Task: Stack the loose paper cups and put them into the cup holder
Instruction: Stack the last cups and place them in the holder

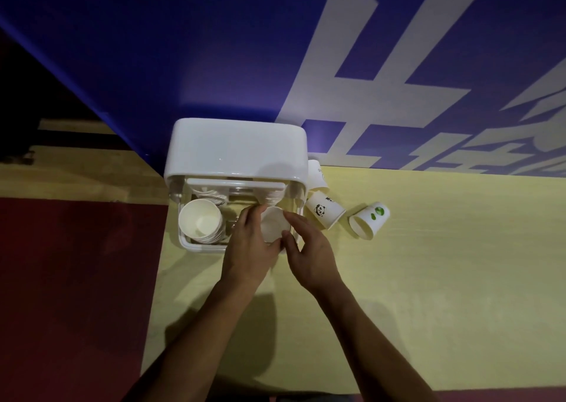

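- A dark red surface fills the far left; whether it is floor or a lower panel cannot be told. The desk's left edge runs just beside it.
- The white cup holder stands at the desk's left end, its back against the blue wall with large white lettering. Its rounded lid overhangs the open tray in front.
- A stack of cups sits in the holder's left slot, mouths up, and fills that side.
- The left hand curls its fingers round the left side of a white cup, held over the holder's right slot with its mouth toward the camera.
- The right hand pinches the same cup's right rim between thumb and forefinger. Both forearms cross the near part of the desk.
- Just right of the holder, a plain cup lies near the wall, close to the holder's corner.
- A panda cup lies on its side right beside the holder's right wall, near the right hand's fingers.
- A green-marked cup lies on its side further right, apart from the panda cup.
- Beyond it the desk runs bare yellow to the right edge of view.
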